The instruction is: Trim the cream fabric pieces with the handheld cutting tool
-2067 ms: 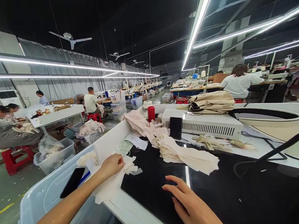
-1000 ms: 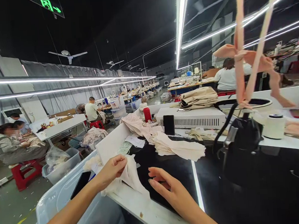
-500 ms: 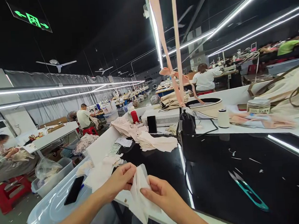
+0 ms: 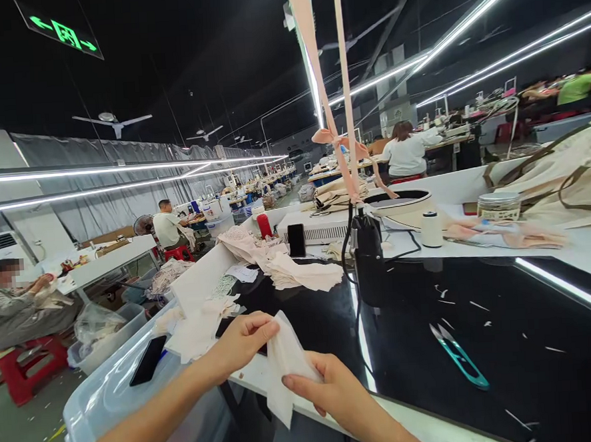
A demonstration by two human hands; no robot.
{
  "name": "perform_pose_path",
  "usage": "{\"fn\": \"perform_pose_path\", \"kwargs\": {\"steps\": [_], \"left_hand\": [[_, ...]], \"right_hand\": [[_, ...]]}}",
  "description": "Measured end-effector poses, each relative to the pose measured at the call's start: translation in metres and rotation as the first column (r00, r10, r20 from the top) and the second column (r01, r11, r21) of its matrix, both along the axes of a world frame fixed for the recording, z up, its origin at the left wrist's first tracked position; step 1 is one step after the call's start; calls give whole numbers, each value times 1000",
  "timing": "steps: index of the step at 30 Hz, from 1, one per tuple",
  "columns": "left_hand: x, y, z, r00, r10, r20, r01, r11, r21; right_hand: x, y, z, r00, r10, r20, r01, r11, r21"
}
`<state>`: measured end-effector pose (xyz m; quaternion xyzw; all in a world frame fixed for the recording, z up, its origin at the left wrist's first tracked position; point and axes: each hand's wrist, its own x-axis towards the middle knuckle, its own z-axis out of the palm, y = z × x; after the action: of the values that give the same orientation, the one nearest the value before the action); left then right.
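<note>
A small white piece of fabric (image 4: 285, 355) hangs between my hands above the table's front edge. My left hand (image 4: 250, 337) pinches its upper left edge between thumb and fingers. Lower down on its right side, my right hand (image 4: 325, 382) grips it with the thumb on top. Thread snips (image 4: 459, 358) with a teal handle lie on the black tabletop (image 4: 408, 347) to the right. White fabric pieces (image 4: 199, 330) are piled left of my hands, and a longer pale strip of cloth (image 4: 303, 274) lies beyond them.
A black hanging tool (image 4: 368, 256) on a peach cord stands over the table. Behind are a white thread cone (image 4: 431, 229), a lidded jar (image 4: 498, 206) and a phone (image 4: 296, 239). Another phone (image 4: 148, 360) rests on a blue plastic bin (image 4: 101, 406). A co-worker (image 4: 15, 305) sits at left.
My left hand has shifted slightly up and right along the fabric. The fabric is now turned and looks flatter, its fold less visible. The view has shifted a little.
</note>
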<state>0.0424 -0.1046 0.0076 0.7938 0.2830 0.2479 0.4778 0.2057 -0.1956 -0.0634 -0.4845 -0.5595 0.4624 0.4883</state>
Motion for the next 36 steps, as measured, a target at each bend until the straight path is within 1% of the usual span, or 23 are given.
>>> {"fn": "perform_pose_path", "kwargs": {"steps": [3,5,7,11,14,16,18,21,23,25,28,30,32,36], "left_hand": [[0,-1,-1,1000,4,20,-5,1000,12],[-2,-2,-2,999,10,34,-10,1000,2],[-5,-4,-2,999,18,43,-17,1000,-4],[-17,-4,2,999,24,35,-24,1000,-8],[-23,0,4,1000,-15,-9,15,1000,-5],[-21,7,2,995,-73,-69,75,997,30],[-14,16,-5,984,-125,-128,136,988,74],[6,34,-24,969,-181,-168,200,975,102],[25,46,-40,961,-218,-172,237,966,102],[46,57,-56,950,-257,-175,278,954,111],[75,70,-72,935,-306,-178,333,932,146],[90,75,-76,927,-328,-179,361,912,197],[99,75,-76,930,-321,-176,360,891,276],[103,64,-77,942,-288,-171,335,841,426]], "right_hand": [[2,-5,8,999,-27,31,27,1000,11],[1,-8,13,999,-14,53,12,999,30],[-3,-12,19,998,31,56,-33,999,39],[-15,-18,31,989,147,4,-147,988,39],[-22,-19,35,977,215,16,-215,974,74],[-22,-16,32,976,207,71,-212,974,75],[-18,-12,24,979,138,149,-146,988,47],[-2,-10,6,950,-19,313,23,1000,-9],[14,-12,-5,886,-107,451,137,990,-34],[30,-18,-14,802,-173,572,236,971,-37],[50,-30,-24,707,-256,659,344,939,-3],[58,-38,-28,675,-299,674,386,922,22],[62,-45,-30,659,-318,682,405,914,35],[70,-57,-26,599,-325,732,397,914,81]]}}
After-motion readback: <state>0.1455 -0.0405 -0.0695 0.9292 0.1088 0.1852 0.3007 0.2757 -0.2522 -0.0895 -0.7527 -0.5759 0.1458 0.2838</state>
